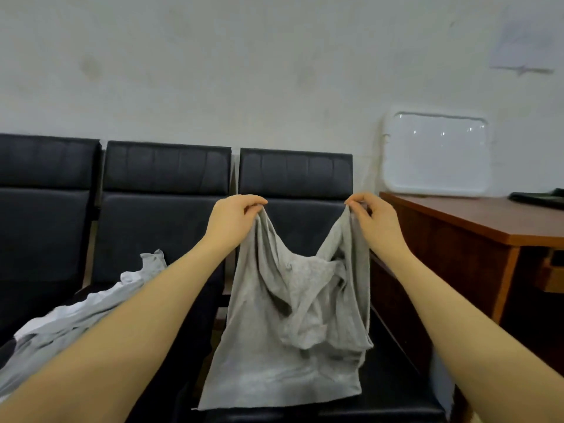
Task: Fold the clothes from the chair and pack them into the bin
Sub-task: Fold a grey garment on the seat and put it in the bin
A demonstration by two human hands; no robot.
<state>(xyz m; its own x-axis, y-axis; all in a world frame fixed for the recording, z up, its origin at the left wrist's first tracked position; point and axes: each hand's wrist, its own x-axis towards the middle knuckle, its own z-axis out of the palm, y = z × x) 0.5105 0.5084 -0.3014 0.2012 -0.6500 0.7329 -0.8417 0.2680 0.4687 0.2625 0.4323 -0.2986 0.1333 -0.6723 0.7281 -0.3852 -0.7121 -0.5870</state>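
Above chair [293,178], hands [232,221] pinching garment [290,331].

**One head-worn view, facing the seats**

The single wide-angle camera looks forward and slightly down from the person's head, close over both bare forearms. It faces a row of black padded chairs [171,209] against a pale wall [244,71], with a brown wooden desk [457,227] at right.

Crumpled grey garment [283,325] hanging upright
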